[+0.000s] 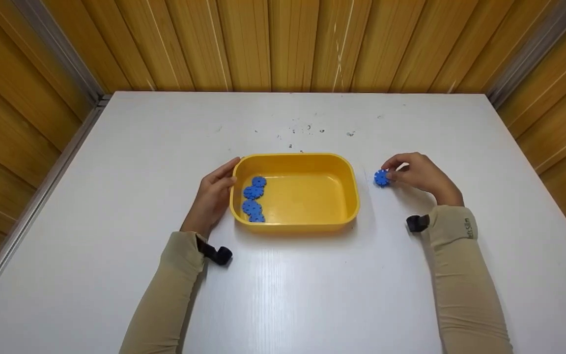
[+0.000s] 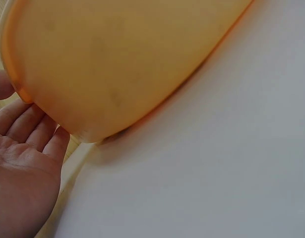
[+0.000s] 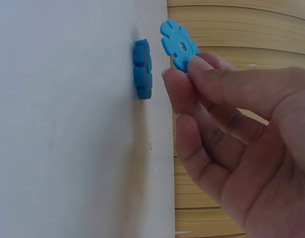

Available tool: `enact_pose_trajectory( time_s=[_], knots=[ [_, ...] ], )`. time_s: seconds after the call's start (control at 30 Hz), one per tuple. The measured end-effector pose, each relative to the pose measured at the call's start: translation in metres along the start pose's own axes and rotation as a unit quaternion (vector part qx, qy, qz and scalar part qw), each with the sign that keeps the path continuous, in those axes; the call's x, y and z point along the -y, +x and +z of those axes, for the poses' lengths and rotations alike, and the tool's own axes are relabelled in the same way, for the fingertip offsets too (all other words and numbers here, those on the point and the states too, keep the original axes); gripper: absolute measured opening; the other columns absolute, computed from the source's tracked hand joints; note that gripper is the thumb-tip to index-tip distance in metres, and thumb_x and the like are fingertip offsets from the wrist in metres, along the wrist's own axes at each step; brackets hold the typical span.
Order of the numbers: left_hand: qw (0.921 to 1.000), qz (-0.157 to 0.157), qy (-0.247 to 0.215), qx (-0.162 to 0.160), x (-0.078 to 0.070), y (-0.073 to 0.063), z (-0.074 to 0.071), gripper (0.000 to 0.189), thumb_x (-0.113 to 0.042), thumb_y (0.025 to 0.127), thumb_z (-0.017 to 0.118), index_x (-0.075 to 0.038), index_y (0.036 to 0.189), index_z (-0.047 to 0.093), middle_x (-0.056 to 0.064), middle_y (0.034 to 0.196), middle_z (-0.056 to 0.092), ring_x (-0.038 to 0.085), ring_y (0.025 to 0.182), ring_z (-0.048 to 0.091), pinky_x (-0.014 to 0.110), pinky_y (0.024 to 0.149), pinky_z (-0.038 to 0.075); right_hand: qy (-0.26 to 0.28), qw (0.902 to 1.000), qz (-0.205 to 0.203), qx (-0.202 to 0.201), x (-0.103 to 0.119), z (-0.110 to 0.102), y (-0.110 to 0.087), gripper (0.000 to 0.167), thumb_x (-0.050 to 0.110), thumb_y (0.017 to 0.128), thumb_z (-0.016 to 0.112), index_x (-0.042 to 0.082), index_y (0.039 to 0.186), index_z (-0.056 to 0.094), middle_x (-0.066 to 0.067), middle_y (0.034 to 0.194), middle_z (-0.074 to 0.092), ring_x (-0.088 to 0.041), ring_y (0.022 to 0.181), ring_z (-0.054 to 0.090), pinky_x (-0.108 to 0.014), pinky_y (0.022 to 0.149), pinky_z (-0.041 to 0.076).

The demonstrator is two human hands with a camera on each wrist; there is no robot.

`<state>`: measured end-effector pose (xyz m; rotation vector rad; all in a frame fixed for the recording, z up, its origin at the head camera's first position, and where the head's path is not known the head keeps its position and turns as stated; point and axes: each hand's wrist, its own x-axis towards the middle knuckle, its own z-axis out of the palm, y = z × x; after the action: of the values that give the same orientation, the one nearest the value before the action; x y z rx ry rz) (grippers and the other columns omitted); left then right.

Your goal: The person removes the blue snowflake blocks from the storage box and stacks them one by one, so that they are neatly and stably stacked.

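Note:
A yellow plastic tub (image 1: 295,228) stands on the white table, with several blue notched discs (image 1: 252,206) along its left inner side. My left hand (image 1: 212,194) holds the tub's left end; in the left wrist view its fingers (image 2: 30,121) lie against the outer wall under the rim, the thumb up at the rim. To the right of the tub, my right hand (image 1: 418,174) pinches a blue notched disc (image 3: 179,44) between thumb and forefinger, raised off the table. Below it, more blue disc material (image 3: 142,69) lies on the tabletop, seen edge-on in the right wrist view.
The white table (image 1: 283,285) reaches to wood-patterned panels (image 1: 293,44) at the back and sides. Small dark marks (image 1: 309,128) dot its surface behind the tub. A black wrist camera (image 1: 223,255) juts from the left sleeve, another (image 1: 415,223) from the right.

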<state>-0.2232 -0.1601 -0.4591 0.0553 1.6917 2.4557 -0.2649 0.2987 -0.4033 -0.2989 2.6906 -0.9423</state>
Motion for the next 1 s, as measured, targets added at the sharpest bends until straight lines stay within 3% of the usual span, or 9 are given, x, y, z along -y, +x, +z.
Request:
enact_pose_trajectory(
  time_s=[0.3,0.53,0.73,1.0],
  knots=[
    [0.9999,-0.006,-0.01,-0.002,-0.0013,-0.0007,-0.0002,0.057,0.002,0.099,0.045,-0.003,0.155,0.04,0.008,0.166,0.036,0.017,0.155,0.031,0.03,0.126,0.03,0.007,0.9998,0.019,0.003,-0.0058,-0.0015,0.0008,0.029,0.01,0.1,0.06,-0.004,0.125,0.066,-0.026,0.126,0.061,-0.039,0.119,0.056,-0.057,0.114,0.045],
    [0.9998,-0.007,-0.016,-0.009,-0.0013,-0.0005,0.0006,0.057,0.002,0.099,0.048,-0.001,0.155,0.04,0.01,0.165,0.037,0.019,0.155,0.033,0.032,0.127,0.029,0.008,0.9996,0.028,-0.004,-0.0069,0.0001,-0.0004,0.029,0.012,0.099,0.062,-0.002,0.124,0.068,-0.022,0.122,0.063,-0.031,0.108,0.062,-0.032,0.096,0.05],
    [0.9998,-0.007,-0.019,-0.005,-0.0014,-0.0012,0.0008,0.057,0.002,0.099,0.047,-0.002,0.155,0.039,0.01,0.166,0.036,0.019,0.155,0.033,0.032,0.126,0.03,0.005,0.9993,0.038,0.002,-0.0068,0.0003,0.0001,0.03,0.015,0.1,0.062,-0.001,0.125,0.067,-0.021,0.122,0.063,-0.028,0.105,0.059,-0.031,0.095,0.049],
    [0.9997,-0.013,-0.019,-0.006,-0.0007,-0.0004,0.0005,0.057,0.002,0.099,0.046,-0.003,0.156,0.039,0.008,0.166,0.036,0.018,0.155,0.032,0.031,0.125,0.031,0.008,0.9989,0.046,0.006,-0.0072,-0.0002,-0.0007,0.032,0.016,0.099,0.063,-0.001,0.125,0.068,-0.019,0.122,0.063,-0.018,0.097,0.061,-0.016,0.084,0.047]
  ],
)
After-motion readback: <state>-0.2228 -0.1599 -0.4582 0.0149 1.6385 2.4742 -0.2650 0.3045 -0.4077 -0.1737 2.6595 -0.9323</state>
